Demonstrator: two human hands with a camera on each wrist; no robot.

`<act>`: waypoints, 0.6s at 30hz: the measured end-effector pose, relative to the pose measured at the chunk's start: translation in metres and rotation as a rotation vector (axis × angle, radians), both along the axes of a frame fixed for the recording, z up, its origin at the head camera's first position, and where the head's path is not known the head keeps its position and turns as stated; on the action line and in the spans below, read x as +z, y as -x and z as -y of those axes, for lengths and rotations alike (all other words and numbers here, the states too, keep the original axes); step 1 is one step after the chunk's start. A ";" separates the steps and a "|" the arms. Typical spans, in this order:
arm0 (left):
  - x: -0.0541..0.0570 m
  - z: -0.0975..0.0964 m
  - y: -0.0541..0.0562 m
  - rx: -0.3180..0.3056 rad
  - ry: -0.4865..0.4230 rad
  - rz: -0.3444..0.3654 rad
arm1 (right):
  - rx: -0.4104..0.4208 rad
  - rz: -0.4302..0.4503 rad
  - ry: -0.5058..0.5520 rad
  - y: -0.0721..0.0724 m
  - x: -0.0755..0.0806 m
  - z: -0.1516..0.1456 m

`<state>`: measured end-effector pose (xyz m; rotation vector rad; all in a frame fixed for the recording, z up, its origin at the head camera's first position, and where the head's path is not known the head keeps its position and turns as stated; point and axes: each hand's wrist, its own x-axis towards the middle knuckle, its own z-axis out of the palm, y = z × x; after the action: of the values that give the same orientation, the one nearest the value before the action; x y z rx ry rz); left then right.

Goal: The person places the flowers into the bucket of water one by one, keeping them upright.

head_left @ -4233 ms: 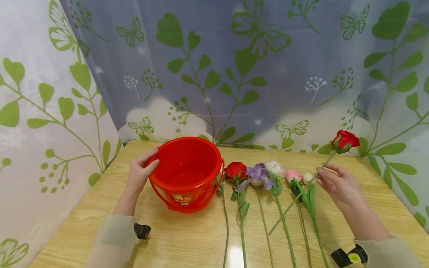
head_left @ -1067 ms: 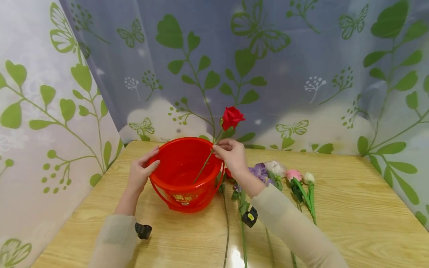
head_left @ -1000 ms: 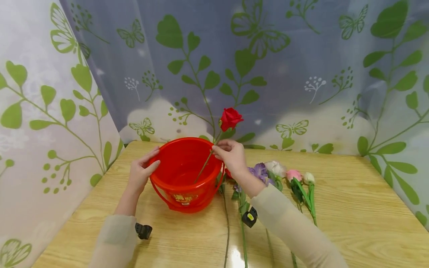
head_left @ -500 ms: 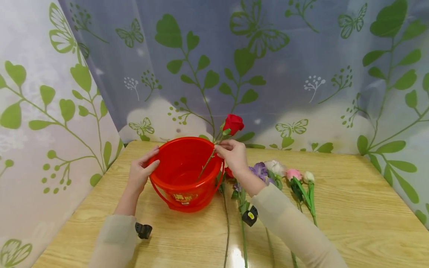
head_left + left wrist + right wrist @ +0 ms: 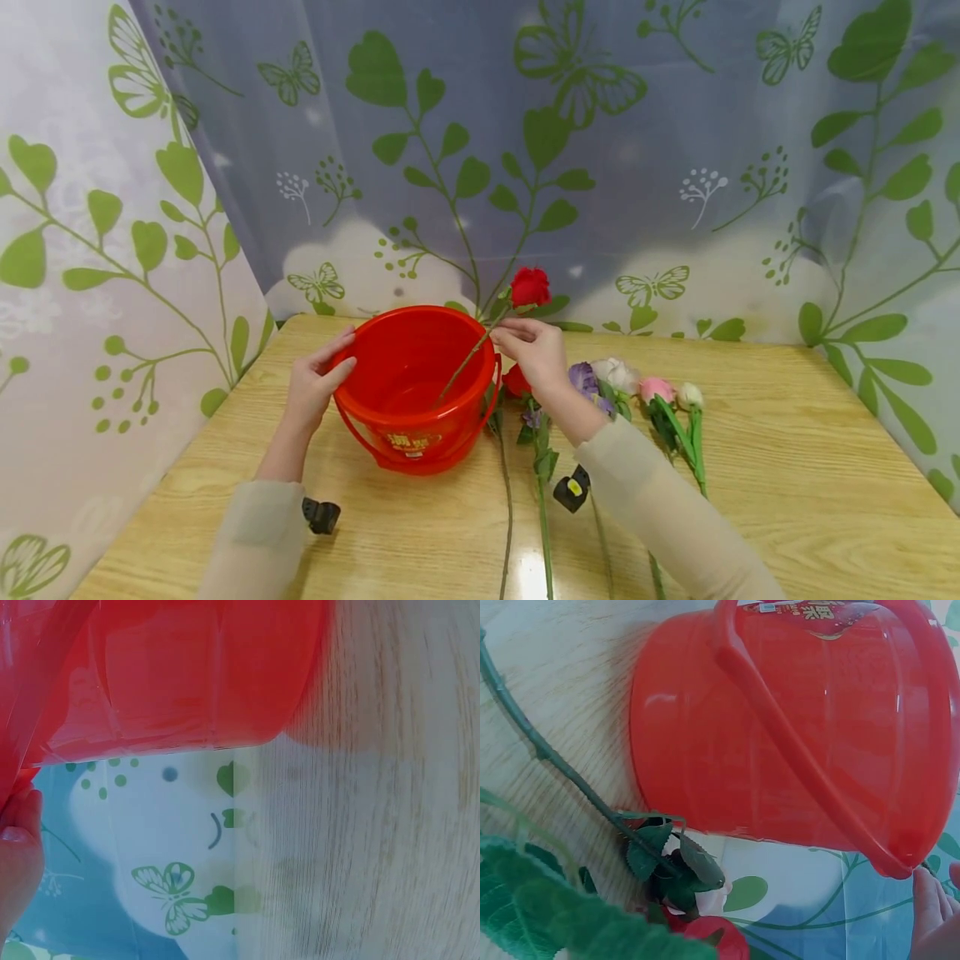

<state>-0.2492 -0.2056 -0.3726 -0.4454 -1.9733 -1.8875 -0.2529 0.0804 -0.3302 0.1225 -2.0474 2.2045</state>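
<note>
A red plastic bucket (image 5: pixel 416 446) with yellow lettering stands upright on the table. My left hand (image 5: pixel 313 379) holds its left rim, thumb at the edge; part of that hand (image 5: pixel 19 847) shows beside the rim in the left wrist view. A red artificial rose (image 5: pixel 530 287) leans out over the bucket's right rim, its stem slanting down inside. My right hand (image 5: pixel 534 350) is at that rim with fingers fairly straight and fingertips right beside the stem. In the right wrist view, the right fingers (image 5: pixel 928 904) show next to the rim and the end of the bucket handle (image 5: pixel 802 769).
Right of the bucket, artificial flowers lie in a row: another red rose (image 5: pixel 517 381), a purple iris (image 5: pixel 583 379), a white bloom (image 5: pixel 617 375), a pink one (image 5: pixel 657 390) and a white tulip (image 5: pixel 691 397). The right forearm covers some stems. A patterned curtain (image 5: pixel 420 167) hangs behind the table.
My right hand brought the rose from the far right and lowered its stem into the bucket. Just now the bloom tipped right and the hand shifted slightly right. My left hand stayed on the rim.
</note>
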 end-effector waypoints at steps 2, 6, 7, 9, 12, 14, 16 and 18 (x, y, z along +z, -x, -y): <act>0.000 0.000 0.000 0.000 0.001 0.000 | 0.006 -0.004 -0.010 -0.002 -0.001 -0.002; -0.001 0.000 0.000 -0.003 -0.007 -0.002 | 0.011 0.006 -0.058 -0.006 -0.004 -0.007; -0.001 0.000 0.000 -0.002 -0.010 -0.002 | 0.015 0.010 -0.075 -0.007 -0.005 -0.009; -0.001 -0.001 0.000 0.000 -0.019 -0.003 | 0.020 0.023 -0.115 -0.010 -0.007 -0.011; -0.001 -0.001 -0.001 0.003 -0.028 -0.002 | 0.030 0.028 -0.171 -0.014 -0.008 -0.015; -0.001 -0.001 -0.001 0.008 -0.028 0.002 | 0.038 0.025 -0.194 -0.017 -0.009 -0.017; 0.000 -0.001 -0.001 0.006 -0.024 0.004 | 0.043 0.023 -0.211 -0.020 -0.010 -0.019; 0.000 -0.001 -0.001 0.003 -0.016 0.003 | 0.042 0.029 -0.232 -0.023 -0.010 -0.022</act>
<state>-0.2484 -0.2044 -0.3728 -0.4348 -1.9583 -1.9017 -0.2304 0.1026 -0.3404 0.1582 -2.3307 1.9948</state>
